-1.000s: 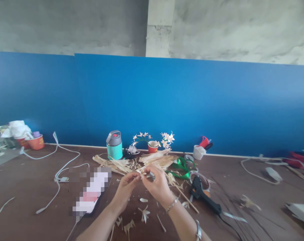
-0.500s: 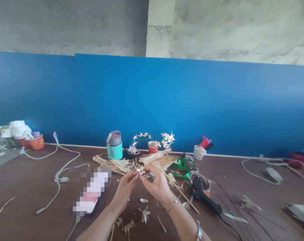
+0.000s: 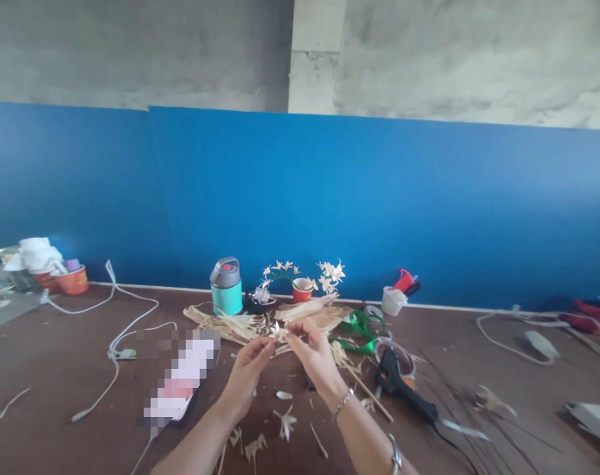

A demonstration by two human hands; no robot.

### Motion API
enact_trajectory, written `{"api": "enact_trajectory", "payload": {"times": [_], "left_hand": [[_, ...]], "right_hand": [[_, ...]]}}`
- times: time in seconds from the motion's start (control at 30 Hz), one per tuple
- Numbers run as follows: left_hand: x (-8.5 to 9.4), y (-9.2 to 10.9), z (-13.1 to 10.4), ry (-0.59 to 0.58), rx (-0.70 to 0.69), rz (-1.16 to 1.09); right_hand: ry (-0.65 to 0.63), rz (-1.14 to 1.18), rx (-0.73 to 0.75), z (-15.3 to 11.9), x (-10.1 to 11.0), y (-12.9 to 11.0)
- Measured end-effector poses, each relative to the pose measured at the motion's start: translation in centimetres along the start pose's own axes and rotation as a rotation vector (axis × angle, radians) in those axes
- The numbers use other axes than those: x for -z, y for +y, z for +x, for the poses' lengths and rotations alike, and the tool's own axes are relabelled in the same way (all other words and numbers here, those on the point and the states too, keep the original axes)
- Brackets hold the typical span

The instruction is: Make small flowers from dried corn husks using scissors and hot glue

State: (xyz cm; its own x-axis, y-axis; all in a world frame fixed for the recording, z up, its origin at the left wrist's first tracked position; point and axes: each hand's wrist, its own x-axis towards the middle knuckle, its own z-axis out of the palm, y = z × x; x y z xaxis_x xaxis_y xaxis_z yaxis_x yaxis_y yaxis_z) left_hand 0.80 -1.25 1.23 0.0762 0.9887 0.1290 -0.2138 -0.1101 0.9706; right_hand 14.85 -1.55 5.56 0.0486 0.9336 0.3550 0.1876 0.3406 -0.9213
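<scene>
Above the middle of the table, my right hand (image 3: 310, 353) pinches a small pale flower (image 3: 279, 332) with pointed petals, apparently of dried husk. My left hand (image 3: 253, 363) is just left of it, thumb and forefinger pressed together; whether anything is between them is too small to see. Below the hands a similar loose flower (image 3: 285, 423) lies on the table. Behind them is a heap of dry husks (image 3: 314, 312). Beyond that, a red paper cup (image 3: 302, 290) stands among finished-looking blossoms (image 3: 331, 272) on green stems.
A black glue gun (image 3: 403, 386) rests by rolls of tape, with green ribbon (image 3: 360, 330) behind. To the left lie a phone (image 3: 186, 376) and white cables (image 3: 132, 323). A turquoise flask (image 3: 227, 297) and a white cup of tools (image 3: 393, 302) stand near the blue partition (image 3: 300, 198).
My right hand has shifted slightly right with the flower, so its fingertips are farther from my left hand's. The left hand has barely moved.
</scene>
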Motion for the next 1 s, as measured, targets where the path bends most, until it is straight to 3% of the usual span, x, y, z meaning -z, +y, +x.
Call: {"api": "enact_trajectory", "payload": {"times": [0.2, 0.37, 0.53, 1.0], "left_hand": [[-0.1, 0.6, 0.1, 0.035, -0.007, 0.09], [-0.3, 1.0, -0.1, 0.112, -0.06, 0.168], [-0.4, 0.9, -0.1, 0.107, -0.065, 0.154], [-0.3, 0.3, 0.0, 0.087, -0.093, 0.215]], "right_hand": [[0.002, 0.084, 0.048, 0.2, 0.1, 0.1], [0.009, -0.019, -0.068, 0.3, -0.2, 1.2], [-0.024, 0.017, -0.162, 0.3, -0.6, 1.2], [-0.002, 0.011, -0.166, 0.0, -0.9, 1.2]]}}
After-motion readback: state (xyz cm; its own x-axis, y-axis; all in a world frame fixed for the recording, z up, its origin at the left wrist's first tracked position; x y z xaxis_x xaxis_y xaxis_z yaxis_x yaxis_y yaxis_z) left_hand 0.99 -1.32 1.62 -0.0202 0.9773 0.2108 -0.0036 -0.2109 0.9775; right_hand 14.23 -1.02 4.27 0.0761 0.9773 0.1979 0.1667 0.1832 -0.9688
